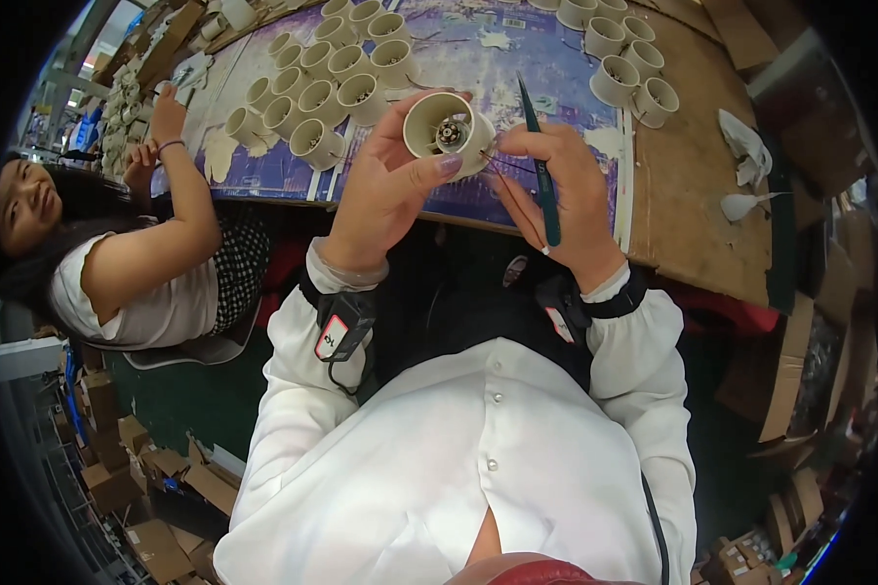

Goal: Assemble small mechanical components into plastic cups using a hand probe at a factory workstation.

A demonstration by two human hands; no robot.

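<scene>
My left hand (376,200) is closed round a cream-white cup-shaped plastic housing (477,141), its open mouth tilted toward me. Inside it sits a round metal part (449,134). Thin dark and red wires (498,159) come out of the housing's right side and run to my right hand (580,190). That hand holds dark green tweezers (546,195), tips pointing up and away, while thumb and forefinger are at the wires. Whether those fingertips pinch the wires is hard to make out.
Several similar housings (316,143) stand in rows beyond my left hand; another group (615,80) is at the back right. The table (693,219) has a purple printed covering. Crumpled white material (746,146) lies at right. A person (156,253) sits at left, elbow near the table.
</scene>
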